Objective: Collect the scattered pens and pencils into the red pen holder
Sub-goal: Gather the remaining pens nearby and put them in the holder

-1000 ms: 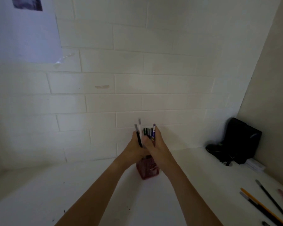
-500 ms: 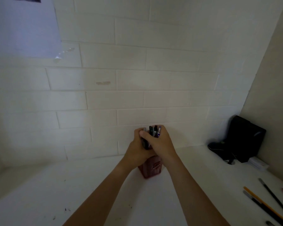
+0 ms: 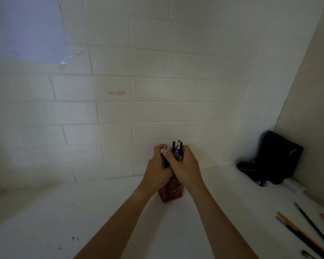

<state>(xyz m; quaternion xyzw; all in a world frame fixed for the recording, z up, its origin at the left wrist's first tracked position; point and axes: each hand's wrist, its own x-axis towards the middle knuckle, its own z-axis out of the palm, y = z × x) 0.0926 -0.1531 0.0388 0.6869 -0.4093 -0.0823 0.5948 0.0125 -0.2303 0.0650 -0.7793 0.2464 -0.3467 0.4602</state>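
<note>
My left hand (image 3: 157, 170) and right hand (image 3: 185, 168) grip the pen bundle (image 3: 177, 149) over the red pen holder (image 3: 171, 193); bare tabletop (image 3: 64, 212) lies leftward, loose pencils (image 3: 303, 232) near the right edge.

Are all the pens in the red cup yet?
Not yet. Both hands, left hand and right hand, are wrapped around a bunch of pens at the top of the red pen holder. Several loose pens and pencils lie on the desk at the right, waiting to be collected.
</note>
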